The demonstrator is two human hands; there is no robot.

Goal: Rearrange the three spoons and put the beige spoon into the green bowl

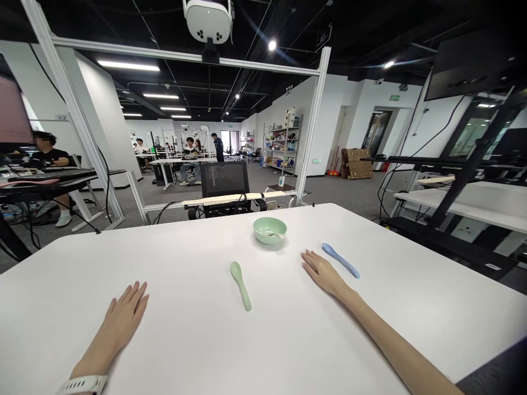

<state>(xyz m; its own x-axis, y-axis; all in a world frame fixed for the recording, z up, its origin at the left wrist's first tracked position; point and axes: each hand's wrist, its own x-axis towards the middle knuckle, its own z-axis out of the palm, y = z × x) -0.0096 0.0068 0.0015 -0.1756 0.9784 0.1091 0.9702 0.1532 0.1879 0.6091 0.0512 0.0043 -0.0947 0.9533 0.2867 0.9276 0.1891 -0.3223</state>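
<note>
My left hand [124, 314] lies flat on the white table [177, 258], palm down and holding nothing, with a white wristband on its wrist. My right hand [323, 272] rests palm down with empty fingers, its fingertips close to a pale blue plastic spoon [341, 260] but apart from it. Between my hands lies a pale green spoon [241, 285], its bowl end pointing away from me. Farther off stands a pale green bowl [269, 230], and a small spoon [275, 235] rests inside it.
A black office chair [225, 181] stands behind the table's far edge, inside a white metal frame [185, 56] carrying an overhead camera [208, 21]. A black equipment stand [465, 159] rises to the right. Co-workers sit at desks farther back.
</note>
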